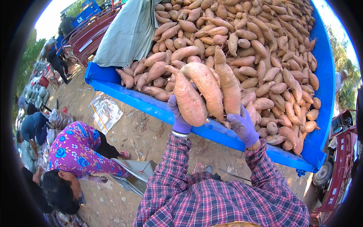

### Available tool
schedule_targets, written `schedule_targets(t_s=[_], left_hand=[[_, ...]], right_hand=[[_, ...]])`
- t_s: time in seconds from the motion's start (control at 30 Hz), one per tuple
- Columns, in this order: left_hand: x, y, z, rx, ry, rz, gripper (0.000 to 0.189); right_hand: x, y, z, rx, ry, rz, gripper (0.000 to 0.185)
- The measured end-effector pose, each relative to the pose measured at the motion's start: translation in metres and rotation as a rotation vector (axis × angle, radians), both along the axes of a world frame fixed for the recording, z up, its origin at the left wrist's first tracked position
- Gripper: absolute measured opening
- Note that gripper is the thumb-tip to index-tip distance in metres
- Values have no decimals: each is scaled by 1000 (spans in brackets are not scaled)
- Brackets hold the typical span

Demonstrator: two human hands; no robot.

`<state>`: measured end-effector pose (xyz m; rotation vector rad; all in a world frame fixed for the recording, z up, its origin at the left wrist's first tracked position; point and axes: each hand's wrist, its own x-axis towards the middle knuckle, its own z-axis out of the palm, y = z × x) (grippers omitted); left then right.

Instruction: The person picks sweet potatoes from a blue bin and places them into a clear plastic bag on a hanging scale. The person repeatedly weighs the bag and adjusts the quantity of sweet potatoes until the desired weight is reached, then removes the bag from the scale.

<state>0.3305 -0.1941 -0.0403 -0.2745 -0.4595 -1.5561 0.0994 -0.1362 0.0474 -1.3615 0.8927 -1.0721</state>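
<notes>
Three large sweet potatoes are held up between my gloved hands over the near edge of a blue truck bed (133, 100). My left hand (180, 117), in a purple glove, grips the leftmost sweet potato (189, 99) from its outer side. The curved middle sweet potato (204, 83) lies against it. On the right, my right hand (244, 127) clasps the lower end of a long upright sweet potato (227, 82). Behind them spreads a heap of sweet potatoes (255, 51). My left fingers are partly hidden behind what they hold.
A grey tarp (127, 34) drapes over the bed's left part. A clear plastic bag (106, 112) lies on the dirt. To my left a person in a floral top (73, 147) bends over a grey sheet (139, 170). Red vehicles (339, 173) stand at the right and upper left.
</notes>
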Motion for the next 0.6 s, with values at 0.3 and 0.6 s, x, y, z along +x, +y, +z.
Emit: schedule_targets(t_s=[0.3, 0.6], left_hand=[[82, 102, -48, 12, -205, 101, 96], [127, 275, -116, 410, -106, 335, 90]], right_hand=[[84, 47, -12, 115, -75, 242, 65], [168, 108, -75, 553, -27, 613, 74]])
